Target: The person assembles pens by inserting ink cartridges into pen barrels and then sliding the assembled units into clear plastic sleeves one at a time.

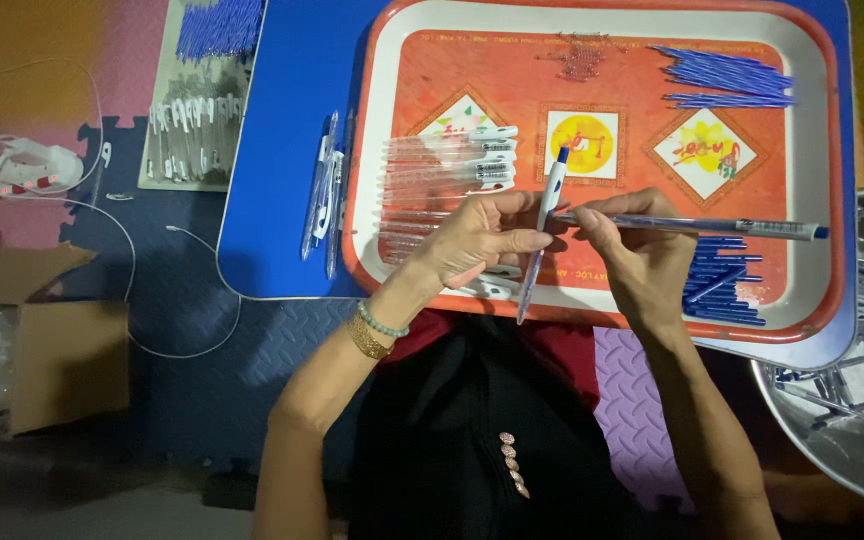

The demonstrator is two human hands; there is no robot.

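Left hand (477,240): low centre of the frame, over the near rim of the tray, fingers curled shut around a pen (542,235) that stands nearly upright, blue tip up.

Right hand (637,245): just beside it, thumb and fingers pinched closed on the near end of a blue refill (692,225), which runs out flat toward the right of the frame.

Meeting point: the refill's end touches the pen between the two hands, right at the fingertips.

Look of the pen: slim clear barrel with a white clip and blue cap end; the refill is a thin blue tube with a darker tip at the far right.

Risk, as I judge it: the refill is long and held only at one end, so a sideways nudge could bend it or swing it into the blue refills (722,285) piled under the right wrist.

Tray (812,300): orange with a white rim, on a blue board.

Further in: a row of clear barrels (442,165) left of centre.

Far right corner: more blue refills (727,75).

Right edge: metal bowl (842,440) of pen parts.
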